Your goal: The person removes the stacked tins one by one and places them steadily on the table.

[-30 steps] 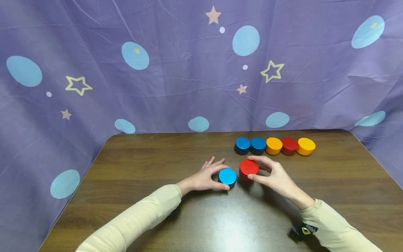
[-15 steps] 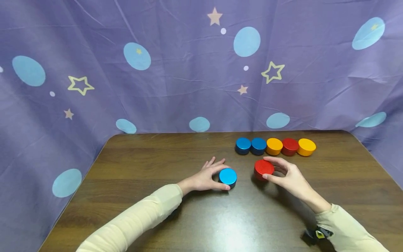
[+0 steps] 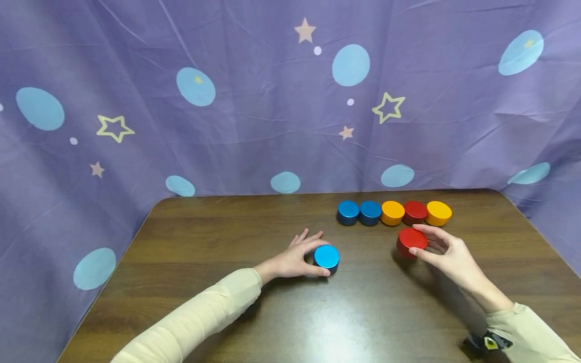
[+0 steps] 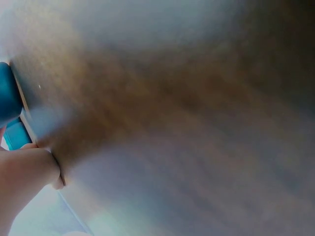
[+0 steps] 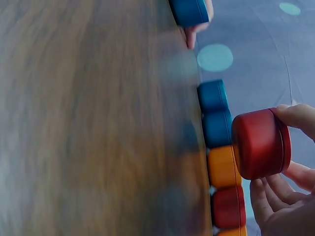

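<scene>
My left hand [image 3: 297, 256] grips a light blue round puck [image 3: 327, 257] that rests on the brown table [image 3: 227, 237], thumb in front and fingers behind it. A sliver of that puck [image 4: 9, 96] shows at the left edge of the blurred left wrist view. My right hand [image 3: 447, 252] pinches a red puck [image 3: 412, 241] between thumb and fingers; the red puck [image 5: 261, 143] looks lifted slightly off the wood, just in front of a row of pucks.
A row of pucks lies at the back right of the table: two dark blue [image 3: 348, 212] [image 3: 370, 212], an orange [image 3: 392, 213], a dark red [image 3: 415, 212] and a yellow-orange [image 3: 438, 213]. Purple cloth [image 3: 272, 101] with stars and dots hangs behind and at both sides.
My right hand has carried the red puck to the right and slightly back, away from the light blue one, toward the row. The left hand and its puck stayed put.
</scene>
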Motion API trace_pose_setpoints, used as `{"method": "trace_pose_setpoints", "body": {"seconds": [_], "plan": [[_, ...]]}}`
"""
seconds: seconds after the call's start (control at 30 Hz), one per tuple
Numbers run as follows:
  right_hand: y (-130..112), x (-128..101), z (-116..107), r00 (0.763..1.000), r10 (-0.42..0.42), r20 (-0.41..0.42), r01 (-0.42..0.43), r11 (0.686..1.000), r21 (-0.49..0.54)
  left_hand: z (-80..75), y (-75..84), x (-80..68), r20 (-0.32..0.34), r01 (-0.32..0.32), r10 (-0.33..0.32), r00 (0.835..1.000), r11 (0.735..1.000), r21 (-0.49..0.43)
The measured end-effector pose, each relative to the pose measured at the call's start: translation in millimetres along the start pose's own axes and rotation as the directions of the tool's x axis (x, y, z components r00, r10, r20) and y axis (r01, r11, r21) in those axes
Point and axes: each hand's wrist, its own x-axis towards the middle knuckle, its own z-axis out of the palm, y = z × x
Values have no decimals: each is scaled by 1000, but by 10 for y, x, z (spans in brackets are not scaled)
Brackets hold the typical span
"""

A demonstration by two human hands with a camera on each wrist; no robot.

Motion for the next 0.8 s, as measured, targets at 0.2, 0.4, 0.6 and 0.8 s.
{"method": "trace_pose_setpoints", "body": {"seconds": [0.2,0.4,0.6,0.8], "plan": [[90,-12,-165,999,40,-34,-40,999,8,12,-14,0,-6,-7,7,1000,1000,6],[182,-14,-290,996,39,-75,-42,999,-31,19,-13,3,-12,-11,11,1000,1000,19],[247,-26,-395,993,78,-91,-82,996,-42,21,-13,10,-15,-14,15,1000,1000,23],[310,4,-491,991,70,-118,-79,994,-72,24,-14,2,-21,-13,14,1000,1000,19]]}}
